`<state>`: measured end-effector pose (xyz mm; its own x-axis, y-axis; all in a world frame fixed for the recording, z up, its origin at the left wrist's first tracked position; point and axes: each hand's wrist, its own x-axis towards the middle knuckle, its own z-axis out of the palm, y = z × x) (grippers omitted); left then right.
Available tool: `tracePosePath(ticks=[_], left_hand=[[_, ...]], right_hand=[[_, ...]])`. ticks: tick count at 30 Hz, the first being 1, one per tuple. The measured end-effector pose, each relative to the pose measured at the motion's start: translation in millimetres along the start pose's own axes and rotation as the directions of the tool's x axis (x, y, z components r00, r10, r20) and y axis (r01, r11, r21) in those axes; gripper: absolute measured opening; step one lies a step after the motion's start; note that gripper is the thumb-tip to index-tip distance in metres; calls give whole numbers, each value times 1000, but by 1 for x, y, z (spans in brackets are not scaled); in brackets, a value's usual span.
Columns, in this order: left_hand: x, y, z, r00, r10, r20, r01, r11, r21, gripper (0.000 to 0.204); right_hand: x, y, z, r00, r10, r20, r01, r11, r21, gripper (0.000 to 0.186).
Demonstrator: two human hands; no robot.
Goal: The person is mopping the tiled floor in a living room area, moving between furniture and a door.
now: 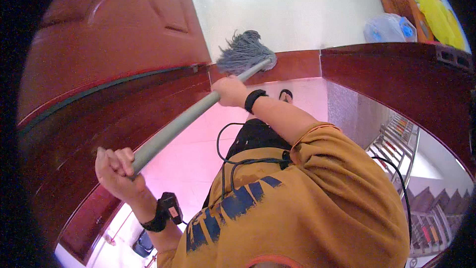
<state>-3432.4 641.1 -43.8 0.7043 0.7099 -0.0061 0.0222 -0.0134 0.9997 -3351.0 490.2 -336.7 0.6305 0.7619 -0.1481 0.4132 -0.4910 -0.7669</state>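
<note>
A string mop with a long grey-green handle [171,131] slants from the lower left up to the middle of the head view. Its grey strands [244,53] spread beside a dark red-brown strip at the doorway. My left hand [119,168] is closed around the handle's near end, fingers curled over it. Farther along, toward the mop head, my right hand [230,91] grips the handle from above. Both wrists wear black bands, and the left one carries a small black box [171,207].
A red-brown panelled door [124,25] stands at the left. Beyond the strip lies a pale floor [277,10] with a wooden chair [396,0], yellow cloth [439,17] and a plastic bag [389,29]. Metal railings [396,144] are at the right. Black cables [220,144] hang across my shirt.
</note>
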Motion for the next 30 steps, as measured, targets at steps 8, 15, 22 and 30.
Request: tracePosePath(ticks=[8,15,22,30], left_hand=[[-35,-30,123,942,62,330,-22,992,-123,37],[-52,-23,183,761,91,642,48,980,-196,35],[-56,-9,172,698,-18,716,28,1000,-3,34],[-29,23,88,922,-69,380,45,996,72,38]], right_hand=[[-84,96,-72,932,199,-304,-239,966,-99,11],[-144,118,-81,772,347,-533,-357,930,87,12],[-160,103,-51,732,234,-639,-217,970,106,11],[-91,32,-17,903,199,-382,-157,978,140,13]])
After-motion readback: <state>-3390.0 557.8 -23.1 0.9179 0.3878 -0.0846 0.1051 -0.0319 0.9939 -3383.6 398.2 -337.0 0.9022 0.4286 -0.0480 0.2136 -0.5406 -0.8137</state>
